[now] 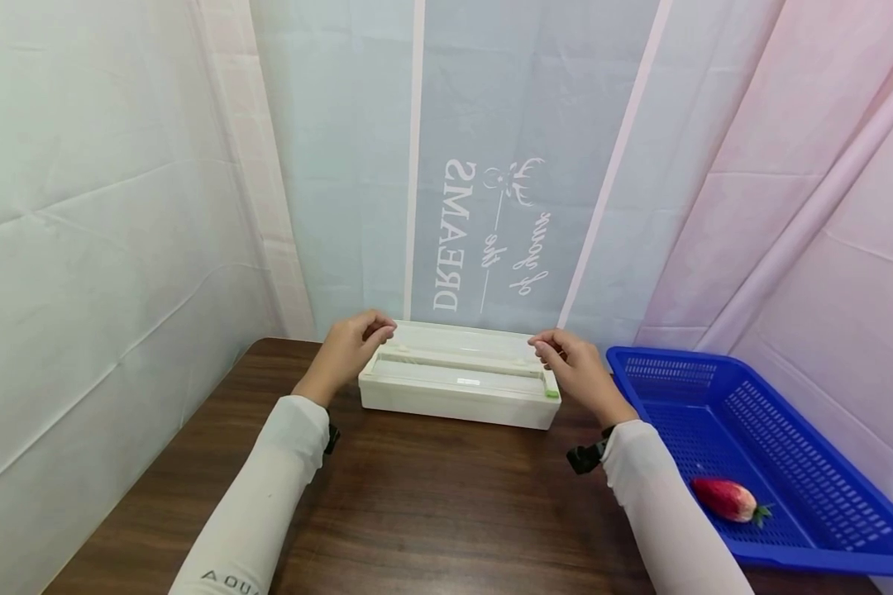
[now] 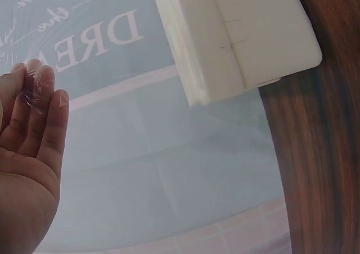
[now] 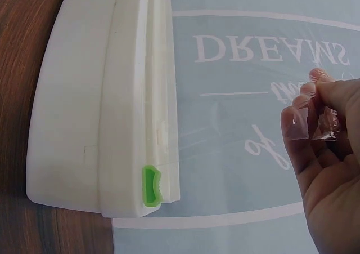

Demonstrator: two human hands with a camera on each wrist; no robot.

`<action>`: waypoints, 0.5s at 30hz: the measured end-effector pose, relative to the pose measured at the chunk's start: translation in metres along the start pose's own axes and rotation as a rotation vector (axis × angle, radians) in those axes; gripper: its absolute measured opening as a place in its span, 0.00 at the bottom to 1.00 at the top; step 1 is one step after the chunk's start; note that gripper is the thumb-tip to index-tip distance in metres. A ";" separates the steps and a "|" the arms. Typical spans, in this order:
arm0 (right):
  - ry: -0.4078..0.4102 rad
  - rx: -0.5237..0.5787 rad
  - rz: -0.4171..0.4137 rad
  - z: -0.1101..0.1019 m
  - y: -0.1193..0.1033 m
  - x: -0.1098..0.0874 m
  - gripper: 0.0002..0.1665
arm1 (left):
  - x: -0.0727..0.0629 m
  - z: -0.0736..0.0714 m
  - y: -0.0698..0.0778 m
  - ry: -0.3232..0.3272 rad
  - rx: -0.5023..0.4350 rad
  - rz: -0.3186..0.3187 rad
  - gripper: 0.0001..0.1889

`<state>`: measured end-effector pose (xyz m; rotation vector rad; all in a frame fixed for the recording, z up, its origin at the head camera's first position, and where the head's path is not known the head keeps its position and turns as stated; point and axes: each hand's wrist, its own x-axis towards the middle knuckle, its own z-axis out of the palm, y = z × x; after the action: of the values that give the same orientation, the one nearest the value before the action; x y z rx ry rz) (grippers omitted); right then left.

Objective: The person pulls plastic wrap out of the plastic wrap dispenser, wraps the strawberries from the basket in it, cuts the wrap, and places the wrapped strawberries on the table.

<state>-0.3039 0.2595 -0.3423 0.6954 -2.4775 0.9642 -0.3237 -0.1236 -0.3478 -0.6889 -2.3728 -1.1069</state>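
A white cling film dispenser box [image 1: 457, 403] stands on the table, its lid [image 1: 454, 337] raised at the back. At the box's right end sits a small green slide cutter [image 3: 150, 185]. My left hand [image 1: 348, 347], above the left end, pinches one corner of clear cling film [image 2: 40, 84] between thumb and fingers. Over the right end, my right hand [image 1: 576, 364] pinches the other corner, and the film [image 3: 298, 124] wraps over its fingertips. Between the hands the sheet is so transparent that its edges are hard to make out.
To the right stands a blue plastic basket [image 1: 811, 434] with a red, white-tipped vegetable or fruit [image 1: 725, 500] with green leaves in it. A printed grey-blue cloth [image 1: 528, 99] hangs behind the brown wooden table [image 1: 446, 512]. Pale cloth [image 1: 104, 207] hangs along the left side.
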 end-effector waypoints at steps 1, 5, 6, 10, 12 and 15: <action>0.002 -0.002 -0.002 0.000 -0.001 0.000 0.15 | 0.000 0.000 0.001 0.002 -0.001 0.002 0.05; 0.008 -0.011 -0.004 -0.001 -0.002 0.001 0.15 | 0.001 -0.002 0.002 0.002 0.004 0.012 0.06; 0.008 -0.012 -0.004 -0.002 -0.003 0.001 0.15 | 0.001 -0.002 0.002 0.002 0.006 0.013 0.06; 0.017 -0.017 -0.015 -0.003 -0.004 0.002 0.15 | 0.003 -0.004 0.003 0.005 0.012 0.013 0.06; 0.025 -0.016 -0.027 -0.004 -0.005 0.003 0.14 | 0.004 -0.005 0.004 0.005 0.016 0.015 0.06; 0.043 -0.022 -0.050 -0.005 -0.006 0.004 0.13 | 0.005 -0.006 0.005 0.011 0.015 0.032 0.06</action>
<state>-0.3028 0.2583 -0.3336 0.7188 -2.4176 0.9229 -0.3241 -0.1244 -0.3385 -0.7110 -2.3503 -1.0764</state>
